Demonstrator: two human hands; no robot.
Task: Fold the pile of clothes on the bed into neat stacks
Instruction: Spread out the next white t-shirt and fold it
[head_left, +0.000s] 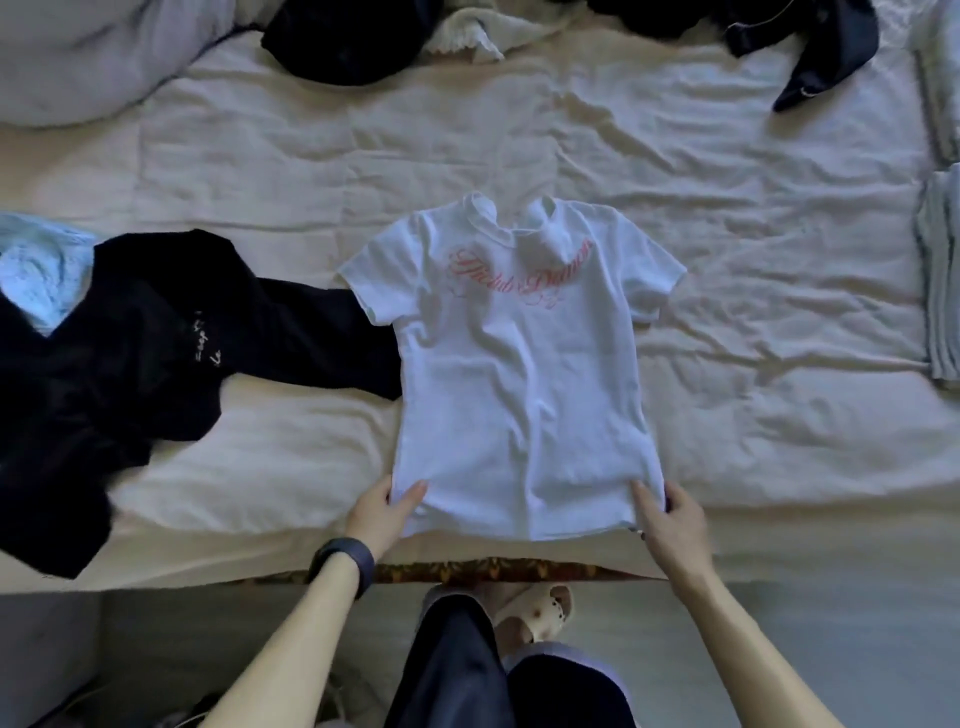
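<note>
1. We see the white T-shirt (519, 374) spread flat, print up, mid-bed (727, 260), with its hem nearest us and its collar away.
2. Our left hand (382, 512) pinches the hem's left corner and our right hand (667, 514) the right corner, thumbs lying on the cloth.
3. Both forearms reach forward, angled slightly inward, across the bed's near edge.

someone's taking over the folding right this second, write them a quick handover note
Left hand: pinches the near left hem corner of the white t-shirt.
Right hand: pinches the near right hem corner.
T-shirt: spread flat on the bed, print up, collar away, not yet folded.
Done: folded stacks at the right edge.
Left: fold this shirt, then the black garment heaped to its left, the light blue garment beside that, and the dark clothes at the far side.
</note>
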